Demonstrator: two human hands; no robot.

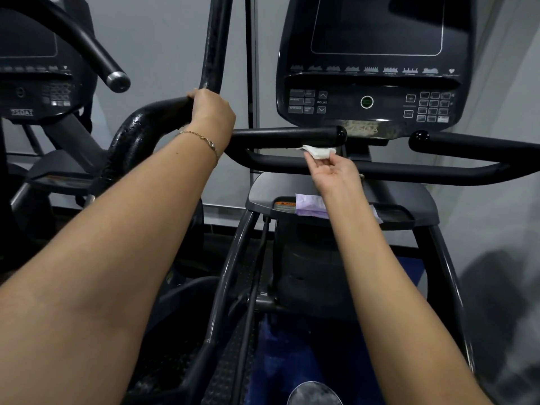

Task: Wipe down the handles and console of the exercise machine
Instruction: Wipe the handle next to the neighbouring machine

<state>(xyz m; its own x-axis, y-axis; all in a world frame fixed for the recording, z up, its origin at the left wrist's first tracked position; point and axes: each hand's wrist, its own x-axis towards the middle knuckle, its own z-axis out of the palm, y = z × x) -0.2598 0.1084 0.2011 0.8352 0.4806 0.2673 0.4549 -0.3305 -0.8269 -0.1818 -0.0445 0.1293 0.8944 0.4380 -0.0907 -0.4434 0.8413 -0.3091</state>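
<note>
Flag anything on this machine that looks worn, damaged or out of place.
The badge strip below the console looks scuffed, its lettering patchy. The curved handle glistens with droplets. A loose purple pack lies on the lower shelf beside a warning label.

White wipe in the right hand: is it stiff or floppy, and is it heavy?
Probably floppy: the white wipe is crumpled and folded where the right hand pinches it. Likely very light, since a pinch alone holds it up by the short handlebar. Hardly apt to roll, being flat and limp.
</note>
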